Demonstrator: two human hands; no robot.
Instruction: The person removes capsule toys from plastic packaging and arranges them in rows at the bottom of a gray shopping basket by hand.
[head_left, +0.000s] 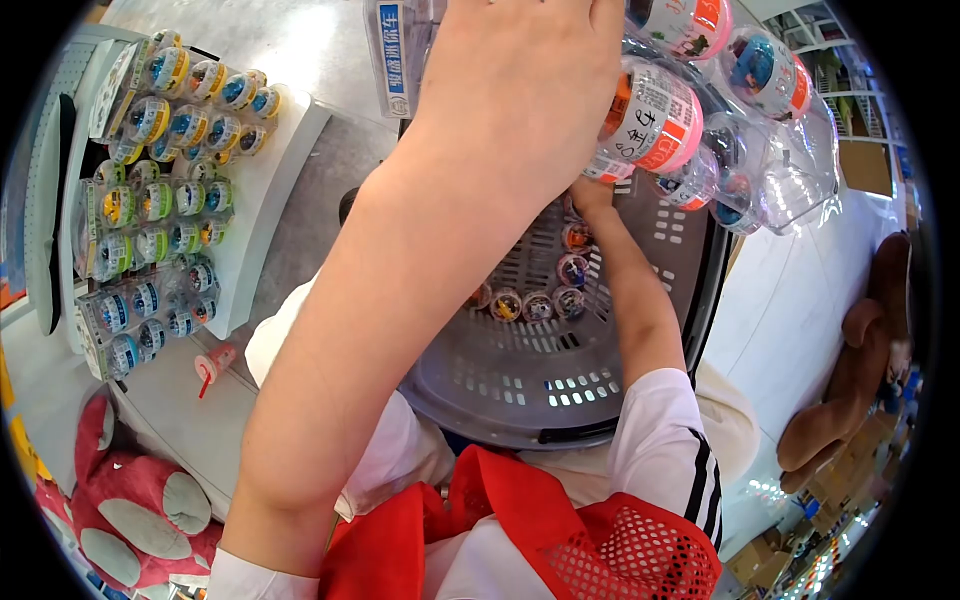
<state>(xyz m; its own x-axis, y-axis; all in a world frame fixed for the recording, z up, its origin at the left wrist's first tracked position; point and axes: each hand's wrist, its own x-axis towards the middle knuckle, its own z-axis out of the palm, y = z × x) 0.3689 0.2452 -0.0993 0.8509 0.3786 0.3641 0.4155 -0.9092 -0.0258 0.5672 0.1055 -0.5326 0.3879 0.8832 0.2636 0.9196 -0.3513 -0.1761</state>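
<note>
My left hand [535,65] is high in the view, beside a clear plastic box [805,185] of round capsules [650,115] with orange-and-white labels. Its fingers are cut off by the top edge, so its grip is hidden. Lower down, my right hand [592,194] reaches into a grey slotted basket [450,370]; the labelled capsules cover its fingers. Several small clear capsules [506,305] lie in a curved row inside the basket. Just left of my left hand stands clear packaging with a blue label [393,60].
At the left, a white shelf [275,190] holds trays of capsules [155,200]. A pink cup with a red straw [213,366] and a red-and-grey plush toy [145,515] are below it. Brown plush [850,390] and cardboard boxes [865,166] are at the right.
</note>
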